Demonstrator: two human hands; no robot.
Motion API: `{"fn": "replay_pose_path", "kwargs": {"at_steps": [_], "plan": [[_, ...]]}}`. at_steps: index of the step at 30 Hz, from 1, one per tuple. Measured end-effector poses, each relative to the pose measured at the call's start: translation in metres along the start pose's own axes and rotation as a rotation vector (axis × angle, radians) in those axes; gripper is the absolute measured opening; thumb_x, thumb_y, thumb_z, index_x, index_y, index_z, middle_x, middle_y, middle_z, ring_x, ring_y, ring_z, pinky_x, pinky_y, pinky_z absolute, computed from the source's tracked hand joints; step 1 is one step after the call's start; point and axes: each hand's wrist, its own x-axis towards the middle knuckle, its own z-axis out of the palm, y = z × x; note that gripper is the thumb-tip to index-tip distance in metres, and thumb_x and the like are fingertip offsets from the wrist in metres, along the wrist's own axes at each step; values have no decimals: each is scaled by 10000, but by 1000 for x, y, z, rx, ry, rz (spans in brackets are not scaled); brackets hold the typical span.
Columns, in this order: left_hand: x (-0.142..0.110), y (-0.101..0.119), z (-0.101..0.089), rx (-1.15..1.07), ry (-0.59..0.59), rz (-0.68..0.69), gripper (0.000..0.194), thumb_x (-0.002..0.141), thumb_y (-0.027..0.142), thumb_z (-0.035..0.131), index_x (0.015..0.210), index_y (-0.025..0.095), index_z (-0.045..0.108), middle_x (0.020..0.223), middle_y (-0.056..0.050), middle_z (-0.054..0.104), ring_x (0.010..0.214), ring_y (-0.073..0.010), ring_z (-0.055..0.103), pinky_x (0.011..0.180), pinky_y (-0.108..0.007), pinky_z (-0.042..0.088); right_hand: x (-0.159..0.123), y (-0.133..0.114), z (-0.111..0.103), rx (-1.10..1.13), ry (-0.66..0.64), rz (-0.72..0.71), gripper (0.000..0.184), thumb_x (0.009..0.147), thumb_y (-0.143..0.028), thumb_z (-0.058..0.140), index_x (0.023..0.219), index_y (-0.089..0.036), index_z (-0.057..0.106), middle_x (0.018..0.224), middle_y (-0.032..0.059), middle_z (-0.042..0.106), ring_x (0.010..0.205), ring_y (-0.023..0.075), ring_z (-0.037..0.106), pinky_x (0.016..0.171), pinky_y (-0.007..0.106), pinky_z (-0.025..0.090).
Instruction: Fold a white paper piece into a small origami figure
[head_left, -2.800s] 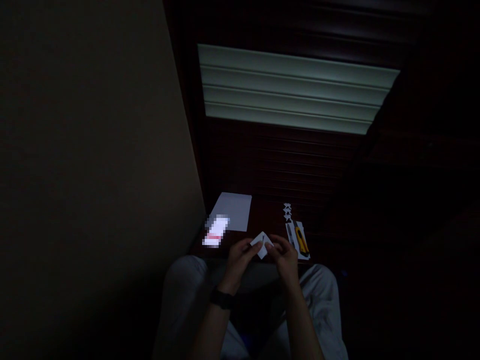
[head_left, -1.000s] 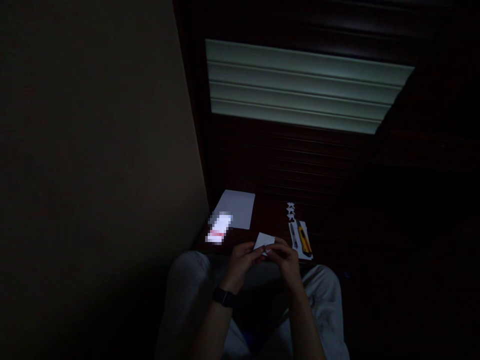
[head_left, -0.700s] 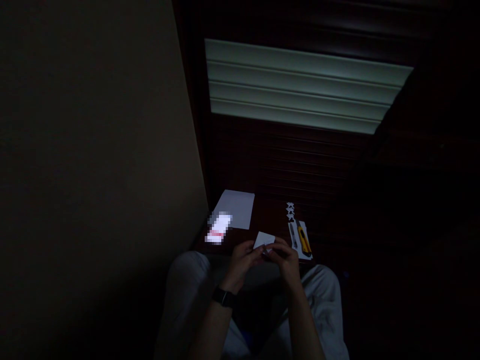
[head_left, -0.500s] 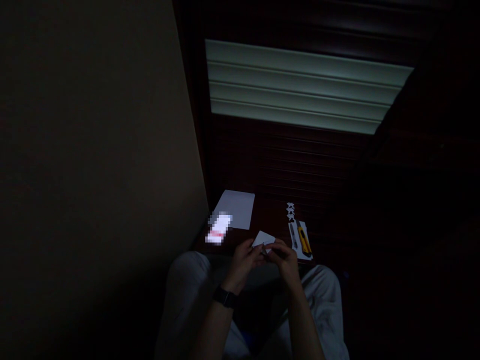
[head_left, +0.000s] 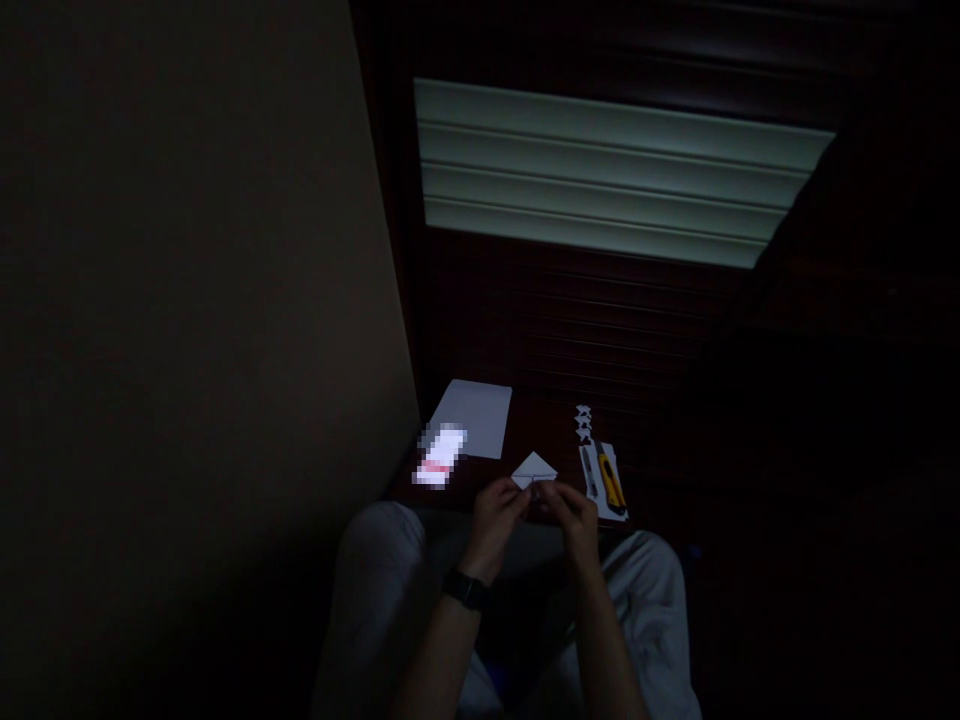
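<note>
A small folded piece of white paper (head_left: pixel 534 468) is held up between my two hands, its pointed corner facing away from me. My left hand (head_left: pixel 496 508), with a dark watch on the wrist, grips the paper's lower left edge. Closed on the lower right side of the same paper is my right hand (head_left: pixel 571 506). The fingertips of both hands come close together at its near edge, where the lower part of the paper is hidden.
On the dark table (head_left: pixel 541 420) lie a large white sheet (head_left: pixel 480 410) and a blurred lit phone (head_left: pixel 441 456) overlapping it. Small folded paper pieces (head_left: pixel 583 422) stand at the right. Nearer lie a pen (head_left: pixel 589 470) and a yellow utility knife (head_left: pixel 611 482) on white paper (head_left: pixel 600 508).
The folded paper has turned and risen slightly, so its point now faces away from me. Both hands have shifted with it, and my left wrist has moved a little right.
</note>
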Motion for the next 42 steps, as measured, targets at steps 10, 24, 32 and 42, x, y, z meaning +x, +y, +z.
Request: {"fn": "replay_pose_path", "kwargs": {"at_steps": [10,24,32,42], "plan": [[-1,6,4,38,43,40,270,657,346,665,806,126,622,743,-66,648,655,-132,582,533,-193,381,3,1,4,-50,131,-26,297,788,-397,515,903,-161,654,826,51,670,766,198,607,678,303,466],[-2,10,5,47,17,32,342,678,386,641,889,117,653,864,-105,661,708,-162,605,594,-233,448,2,-3,10,-173,197,-92,238,754,-368,557,784,-168,684,846,57,688,823,213,612,769,319,443],[-1,7,4,36,34,24,330,670,358,654,888,111,674,832,-101,673,688,-160,608,568,-222,444,0,-8,10,-156,100,-117,208,765,-333,561,834,-189,694,974,66,662,934,221,586,843,346,430],[0,3,3,-21,99,66,276,653,316,670,834,107,676,806,-98,677,712,-163,611,623,-234,457,-7,-15,12,-224,33,-190,205,762,-326,571,911,-249,690,1191,46,554,1094,242,497,940,378,365]]}}
